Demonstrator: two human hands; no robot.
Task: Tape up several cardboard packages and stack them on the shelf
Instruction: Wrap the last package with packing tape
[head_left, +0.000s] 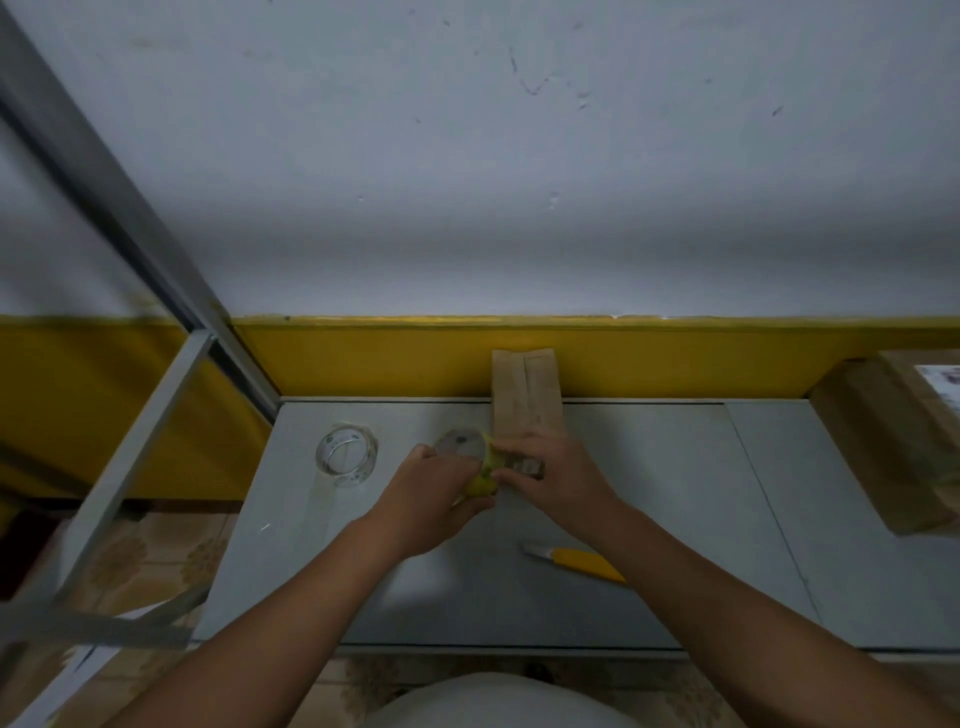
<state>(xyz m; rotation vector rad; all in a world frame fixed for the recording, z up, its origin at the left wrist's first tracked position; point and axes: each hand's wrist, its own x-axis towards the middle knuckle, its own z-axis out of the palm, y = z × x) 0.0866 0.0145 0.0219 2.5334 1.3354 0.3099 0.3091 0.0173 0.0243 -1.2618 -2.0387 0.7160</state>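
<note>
Now left hand (431, 499) grips round yellow tape roll (480, 475), right hand (550, 475) pinches its end, narrow brown cardboard package (524, 395) under the fingers; slack risks wrinkles.

Grey table (623, 597), set against the wall.
On it: clear tape roll (346, 455), narrow cardboard package (524, 400), yellow-handled knife (582, 561), large box (893, 441) far right.

Two tape rolls: clear roll (347, 456), yellow roll (484, 477). Two boxes: narrow box (524, 395), big box (883, 441). Plus one cutter (587, 564).

Left grip (431, 493) holds yellow tape roll (482, 480) against cardboard package (524, 395) held by right grip (558, 478).
</note>
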